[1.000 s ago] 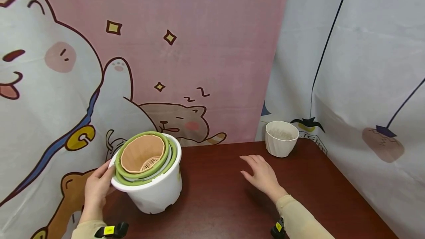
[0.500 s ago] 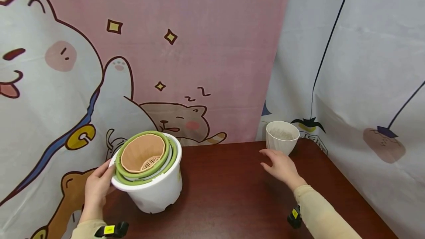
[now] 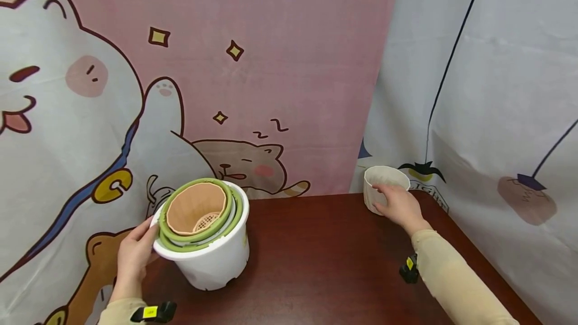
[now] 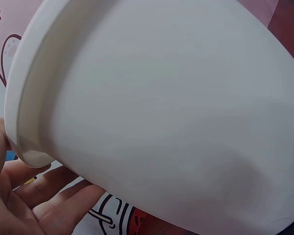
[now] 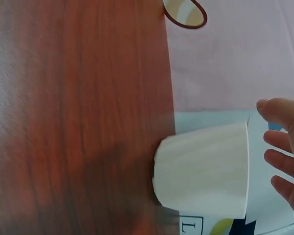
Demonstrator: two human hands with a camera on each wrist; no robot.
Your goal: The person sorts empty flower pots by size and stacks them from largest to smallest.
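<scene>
On the left, a large white flowerpot (image 3: 221,265) stands tilted slightly, with several smaller pots nested in it. A peach pot (image 3: 191,207) with a holed bottom is innermost, ringed by green rims (image 3: 237,219). My left hand (image 3: 135,260) holds the large pot by its rim; in the left wrist view its fingers (image 4: 71,205) lie under the rim. At the far right of the table stands a small white flowerpot (image 3: 372,197). My right hand (image 3: 399,207) is at that pot's rim, fingers extended; in the right wrist view a gap shows between fingertips and pot (image 5: 203,171).
The dark red-brown table (image 3: 307,265) stretches between the two pots. Behind it hangs a pink cloth (image 3: 293,64) with cartoon animals, and a pale cloth (image 3: 496,89) covers the right side.
My right hand has moved right and away from me, from over the table to the small white pot. The left hand keeps holding the large pot, which has not moved.
</scene>
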